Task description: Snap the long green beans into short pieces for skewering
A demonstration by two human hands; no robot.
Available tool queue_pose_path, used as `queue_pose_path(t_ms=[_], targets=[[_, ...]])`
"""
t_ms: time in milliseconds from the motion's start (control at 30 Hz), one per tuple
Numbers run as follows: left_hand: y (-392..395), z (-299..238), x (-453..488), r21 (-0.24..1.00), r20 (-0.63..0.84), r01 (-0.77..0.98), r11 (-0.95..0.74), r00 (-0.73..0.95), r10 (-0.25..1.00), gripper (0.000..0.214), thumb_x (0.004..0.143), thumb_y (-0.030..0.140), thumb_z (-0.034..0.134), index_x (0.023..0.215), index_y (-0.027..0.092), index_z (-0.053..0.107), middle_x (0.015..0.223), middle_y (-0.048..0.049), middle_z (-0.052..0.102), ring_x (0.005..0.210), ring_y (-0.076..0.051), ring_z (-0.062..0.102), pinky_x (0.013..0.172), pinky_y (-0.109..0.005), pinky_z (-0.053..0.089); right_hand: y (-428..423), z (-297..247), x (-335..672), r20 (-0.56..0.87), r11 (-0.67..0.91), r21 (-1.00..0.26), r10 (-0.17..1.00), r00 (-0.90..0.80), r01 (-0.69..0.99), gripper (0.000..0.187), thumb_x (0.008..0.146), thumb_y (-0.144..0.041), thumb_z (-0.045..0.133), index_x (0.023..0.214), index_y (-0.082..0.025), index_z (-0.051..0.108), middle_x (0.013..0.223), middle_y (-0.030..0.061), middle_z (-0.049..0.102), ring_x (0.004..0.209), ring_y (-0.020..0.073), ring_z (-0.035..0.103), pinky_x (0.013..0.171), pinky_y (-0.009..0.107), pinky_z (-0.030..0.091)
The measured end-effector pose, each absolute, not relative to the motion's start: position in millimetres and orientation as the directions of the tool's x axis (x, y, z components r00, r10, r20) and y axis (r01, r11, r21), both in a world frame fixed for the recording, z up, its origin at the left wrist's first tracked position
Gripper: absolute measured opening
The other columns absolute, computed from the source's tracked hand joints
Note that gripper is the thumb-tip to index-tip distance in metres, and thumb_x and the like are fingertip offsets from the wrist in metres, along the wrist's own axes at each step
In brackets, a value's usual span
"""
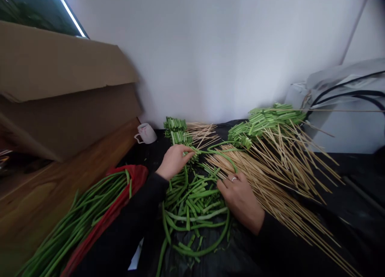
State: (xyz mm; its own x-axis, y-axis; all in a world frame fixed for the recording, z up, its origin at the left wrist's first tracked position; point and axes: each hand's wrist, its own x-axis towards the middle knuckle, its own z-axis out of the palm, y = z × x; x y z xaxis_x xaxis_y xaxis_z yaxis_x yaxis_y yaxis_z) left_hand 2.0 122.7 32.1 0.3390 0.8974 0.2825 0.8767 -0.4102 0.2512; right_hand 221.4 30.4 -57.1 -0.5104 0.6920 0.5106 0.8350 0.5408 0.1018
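My left hand [175, 160] is pinched on a long green bean stalk [215, 148] that curves across the black table cover [355, 189]. My right hand [239, 199], with a ring on one finger, lies on the edge of a spread of bamboo skewers [279, 180], its fingers curled; what they hold is hidden. Between both hands lies a heap of cut green bean pieces [192, 201]. Skewered bean bundles [177, 130] lie beyond my left hand, and a larger pile of skewered beans [264, 120] lies at the back right.
A red bag with long uncut green stalks [81, 221] lies at the left on a wooden bench [45, 197]. A cardboard box [57, 88] stands behind it. A white mug [146, 133] lies by the wall. A grey bag with black straps [345, 104] sits at the right.
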Motion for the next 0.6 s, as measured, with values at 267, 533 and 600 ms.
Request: queue_pose_path(t_ms=[267,533,600], targets=[[201,2,42,0.083,0.127,0.964,-0.253,0.242,0.962,0.023,0.080,0.035,0.066,0.087,0.017,0.078,0.089,-0.0138,0.072,0.099,-0.029,0.061,0.085,-0.035,0.047,28,-56,222,0.451,0.550,0.036,0.737,-0.504,0.835,0.019,0.086,-0.007,0.056,0.103,-0.013,0.063,0.079,0.0056,0.064,0.079,0.0229,0.055,0.078,0.040,0.034],[228,2,57,-0.001,-0.111,0.993,-0.120,0.120,0.987,0.030,0.088,0.032,0.061,0.111,0.013,0.063,0.115,-0.0124,0.062,0.105,-0.025,0.060,0.090,-0.045,0.050,29,-59,221,0.452,0.545,0.021,0.743,-0.495,0.838,0.022,0.087,-0.005,0.052,0.105,-0.014,0.061,0.077,0.0041,0.062,0.078,0.0221,0.054,0.078,0.041,0.035],[237,5,58,0.020,-0.182,0.991,-0.130,0.132,0.974,0.034,0.090,0.033,0.058,0.119,0.016,0.057,0.121,-0.0102,0.059,0.104,-0.022,0.060,0.087,-0.043,0.052,29,-59,221,0.446,0.545,0.022,0.745,-0.496,0.838,0.023,0.087,-0.005,0.052,0.107,-0.014,0.061,0.078,0.0044,0.063,0.078,0.0224,0.054,0.078,0.041,0.035]])
